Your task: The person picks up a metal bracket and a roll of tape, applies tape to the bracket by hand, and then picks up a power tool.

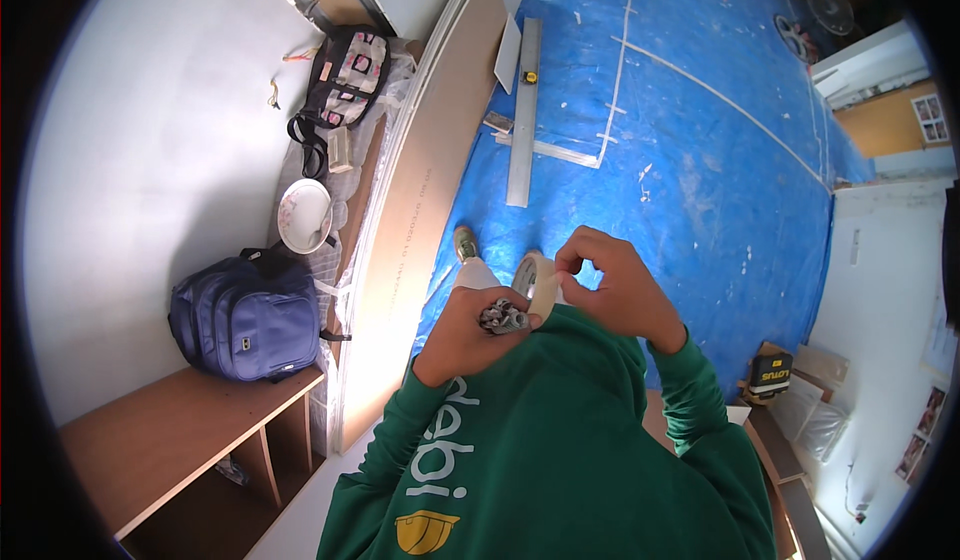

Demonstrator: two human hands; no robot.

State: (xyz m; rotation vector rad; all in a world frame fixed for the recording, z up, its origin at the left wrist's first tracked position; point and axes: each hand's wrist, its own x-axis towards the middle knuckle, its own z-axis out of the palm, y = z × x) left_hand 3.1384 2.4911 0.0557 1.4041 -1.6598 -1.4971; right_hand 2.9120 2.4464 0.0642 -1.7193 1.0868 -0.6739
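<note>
My left hand [468, 332] is closed around a roll of cream masking tape [543, 285], held in front of my green sweatshirt. A rolled bundle of grey printed paper, like newspaper [503, 317], also sticks out of that hand, with its crumpled end facing up. On the other side of the roll, my right hand [622, 285] pinches at the tape's outer edge with thumb and forefinger. Whether a loose tape end sits between those fingertips is too small to make out.
Blue plastic sheeting [720, 150] with white tape lines covers the floor. A long metal straightedge [524, 120] lies on it. Boards [430, 160] lean at left, beside a wooden shelf [190, 430] with a navy backpack [250, 315], a bowl [304, 216] and a patterned bag [350, 80].
</note>
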